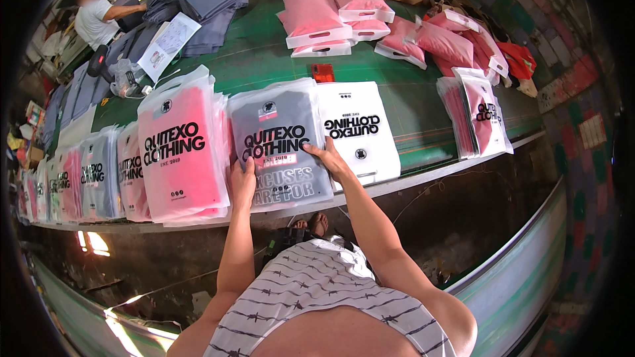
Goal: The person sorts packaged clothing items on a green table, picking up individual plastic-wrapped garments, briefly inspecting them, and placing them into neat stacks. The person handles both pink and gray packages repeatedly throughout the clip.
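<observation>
A stack of bagged dark grey garments in frosted plastic lies before me at the table's front edge, black and pale print on its top bag. My left hand grips the left side, thumb on top and the other fingers mostly hidden. On the opposite side my right hand closes round the edge with its thumb over the plastic. A stack of bagged pink garments stands close to my left hand. Beside my right hand lies a white printed plastic bag, its print upside down.
More garment bags line the front edge leftward. Bagged pink garments stand at the right. Pink packages, a red phone, folded grey cloth and a tape dispenser lie farther back. A person is at the far left.
</observation>
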`<state>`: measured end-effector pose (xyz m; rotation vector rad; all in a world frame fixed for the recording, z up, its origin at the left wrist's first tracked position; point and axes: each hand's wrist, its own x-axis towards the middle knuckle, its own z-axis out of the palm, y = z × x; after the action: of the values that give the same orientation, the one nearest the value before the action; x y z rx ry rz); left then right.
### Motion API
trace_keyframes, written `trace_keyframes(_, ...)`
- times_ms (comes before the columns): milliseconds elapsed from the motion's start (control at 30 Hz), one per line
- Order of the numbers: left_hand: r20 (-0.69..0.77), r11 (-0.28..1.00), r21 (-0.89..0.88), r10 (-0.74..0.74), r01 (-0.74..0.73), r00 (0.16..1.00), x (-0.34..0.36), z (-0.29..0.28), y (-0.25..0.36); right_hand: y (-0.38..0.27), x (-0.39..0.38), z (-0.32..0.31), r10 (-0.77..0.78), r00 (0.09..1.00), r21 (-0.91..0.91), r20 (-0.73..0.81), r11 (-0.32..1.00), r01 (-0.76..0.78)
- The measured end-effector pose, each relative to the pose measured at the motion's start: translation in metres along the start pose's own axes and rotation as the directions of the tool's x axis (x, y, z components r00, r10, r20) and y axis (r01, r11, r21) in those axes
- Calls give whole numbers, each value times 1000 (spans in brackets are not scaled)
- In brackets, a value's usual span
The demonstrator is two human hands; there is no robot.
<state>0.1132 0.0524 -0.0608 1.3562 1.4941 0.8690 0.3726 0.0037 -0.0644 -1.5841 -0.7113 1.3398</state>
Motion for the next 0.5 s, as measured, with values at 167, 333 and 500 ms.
trace_keyframes(167, 23, 987, 144, 67, -70, 997, 2, 8, -7, -11, 2, -6, 17, 996, 200, 83, 979, -34)
trace_keyframes(333, 39, 998, 25, 56, -57, 998, -23, 17, 26, -37, -26, -26, 18, 999, 185, 42, 982, -25)
trace_keyframes(500, 231, 932, -146, -293, 330, 928, -1, 11, 4, -2, -24, -49, 4, 998, 269, 70, 963, -23)
